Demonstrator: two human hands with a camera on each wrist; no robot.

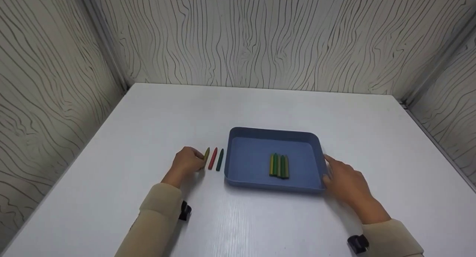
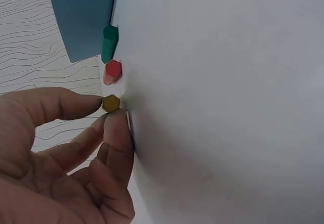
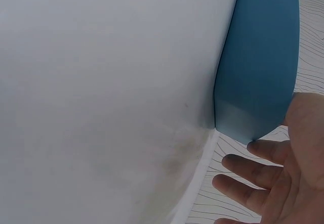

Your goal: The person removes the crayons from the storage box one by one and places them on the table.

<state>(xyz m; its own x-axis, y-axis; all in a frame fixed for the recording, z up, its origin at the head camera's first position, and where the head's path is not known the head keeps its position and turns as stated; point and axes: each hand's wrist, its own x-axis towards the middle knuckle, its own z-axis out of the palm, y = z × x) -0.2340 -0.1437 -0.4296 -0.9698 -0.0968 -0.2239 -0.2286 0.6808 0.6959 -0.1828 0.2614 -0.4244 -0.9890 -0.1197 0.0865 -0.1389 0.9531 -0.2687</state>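
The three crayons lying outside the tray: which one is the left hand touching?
The olive-yellow crayon, farthest from the blue tray. The left hand pinches its end; the red crayon and the dark green crayon lie beside it untouched.

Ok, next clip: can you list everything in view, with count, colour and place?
tray: 1, blue, on the table, centre.
crayons in the tray: a tight row of about four, yellow to green, lying side by side on the tray floor.
olive crayon: 1, yellow-olive, on the table left of the tray, at the left fingertips.
red crayon: 1, red, on the table between the olive and dark green ones.
dark green crayon: 1, dark green, on the table nearest the tray's left wall.
table: 1, white.
walls: pale wood-grain panels on three sides.
left hand: fingers pinching the olive crayon's near end.
right hand: fingers straight, at the tray's right wall.
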